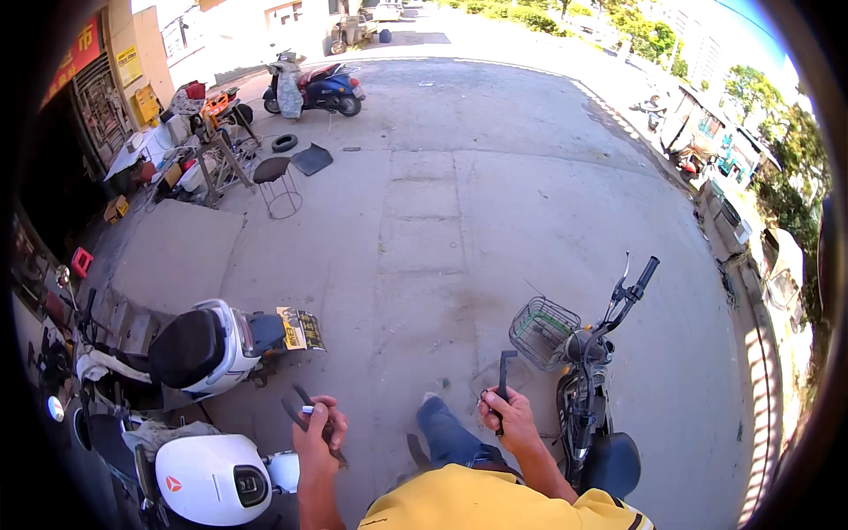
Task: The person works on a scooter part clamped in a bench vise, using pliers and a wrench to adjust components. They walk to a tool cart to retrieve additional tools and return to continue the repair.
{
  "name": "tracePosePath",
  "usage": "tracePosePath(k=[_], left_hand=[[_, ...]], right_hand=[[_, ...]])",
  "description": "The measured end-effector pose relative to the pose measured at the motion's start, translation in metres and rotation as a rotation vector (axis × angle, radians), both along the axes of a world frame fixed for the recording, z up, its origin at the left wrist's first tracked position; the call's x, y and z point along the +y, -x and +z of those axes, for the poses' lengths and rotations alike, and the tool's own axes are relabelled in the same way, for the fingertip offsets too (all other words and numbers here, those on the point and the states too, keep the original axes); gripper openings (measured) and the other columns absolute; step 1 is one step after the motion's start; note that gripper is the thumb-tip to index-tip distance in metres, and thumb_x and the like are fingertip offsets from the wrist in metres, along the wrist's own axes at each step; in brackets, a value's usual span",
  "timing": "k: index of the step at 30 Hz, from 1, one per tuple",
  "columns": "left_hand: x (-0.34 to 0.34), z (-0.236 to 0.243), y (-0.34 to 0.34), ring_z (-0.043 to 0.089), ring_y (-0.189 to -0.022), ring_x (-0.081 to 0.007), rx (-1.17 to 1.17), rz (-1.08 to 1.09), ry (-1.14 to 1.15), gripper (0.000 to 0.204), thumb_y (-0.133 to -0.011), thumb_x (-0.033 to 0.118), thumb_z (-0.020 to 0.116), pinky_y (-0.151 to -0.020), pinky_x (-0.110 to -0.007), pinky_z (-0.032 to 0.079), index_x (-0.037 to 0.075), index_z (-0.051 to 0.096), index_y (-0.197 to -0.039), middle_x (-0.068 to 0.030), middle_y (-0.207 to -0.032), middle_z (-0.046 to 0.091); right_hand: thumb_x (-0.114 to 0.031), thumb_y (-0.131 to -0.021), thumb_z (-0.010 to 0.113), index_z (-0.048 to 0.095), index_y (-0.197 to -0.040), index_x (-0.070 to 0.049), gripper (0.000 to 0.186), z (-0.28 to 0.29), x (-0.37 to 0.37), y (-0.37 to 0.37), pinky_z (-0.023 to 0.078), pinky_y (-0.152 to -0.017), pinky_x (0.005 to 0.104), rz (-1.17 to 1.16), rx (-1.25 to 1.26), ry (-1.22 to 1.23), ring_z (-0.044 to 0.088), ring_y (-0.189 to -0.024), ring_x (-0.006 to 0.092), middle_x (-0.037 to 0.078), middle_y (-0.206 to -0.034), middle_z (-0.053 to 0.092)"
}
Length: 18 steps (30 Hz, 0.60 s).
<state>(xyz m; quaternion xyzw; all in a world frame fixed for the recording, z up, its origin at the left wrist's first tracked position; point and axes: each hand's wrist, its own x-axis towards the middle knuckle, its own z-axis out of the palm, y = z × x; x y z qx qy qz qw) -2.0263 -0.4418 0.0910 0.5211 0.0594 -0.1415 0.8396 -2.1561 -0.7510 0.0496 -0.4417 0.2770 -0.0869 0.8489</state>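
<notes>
My left hand [320,428] grips a dark forked piece [294,406] with a small blue and white bit by my fingers; exactly what it is I cannot make out. My right hand [508,415] is closed on a black L-shaped bar [503,371], held upright with its short bend at the top. Just right of that hand stands a dark electric bike [590,371] with a wire front basket [543,331]. At my lower left are a white scooter [208,362] with a black seat and, nearer, a white top box [212,478].
A round stool [270,172], a tire [284,141] and a cluttered white table [132,155] lie ahead left, beside a shop entrance. A blue scooter [327,93] stands farther back. Bins [729,212] and parked vehicles line the right edge of the concrete yard [424,230].
</notes>
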Motion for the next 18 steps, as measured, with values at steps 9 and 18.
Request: tracePosePath(k=[9,18], left_hand=[[-0.050,-0.029,-0.203,0.041,-0.046,-0.0094,0.184,0.245,0.139,0.028,-0.106,0.034,0.058,-0.040,-0.024,0.029,0.006,0.063,-0.108,-0.0039,-0.068,0.059],[-0.046,-0.045,-0.350,0.041,-0.047,-0.0088,0.261,0.553,0.111,0.026,-0.107,0.034,0.056,-0.039,-0.024,0.029,0.008,0.062,-0.107,-0.0020,-0.068,0.056]], right_hand=[[-0.019,-0.104,0.062,0.064,-0.102,-0.006,0.014,0.024,-0.043,-0.302,0.033,-0.051,0.0208,0.360,-0.082,0.033,0.046,-0.058,0.0033,-0.001,-0.080,0.063],[-0.021,-0.105,0.063,0.064,-0.111,-0.008,0.015,0.061,-0.025,-0.566,0.034,-0.057,0.0203,0.915,-0.203,-0.027,0.044,-0.066,0.0030,-0.002,-0.084,0.061]])
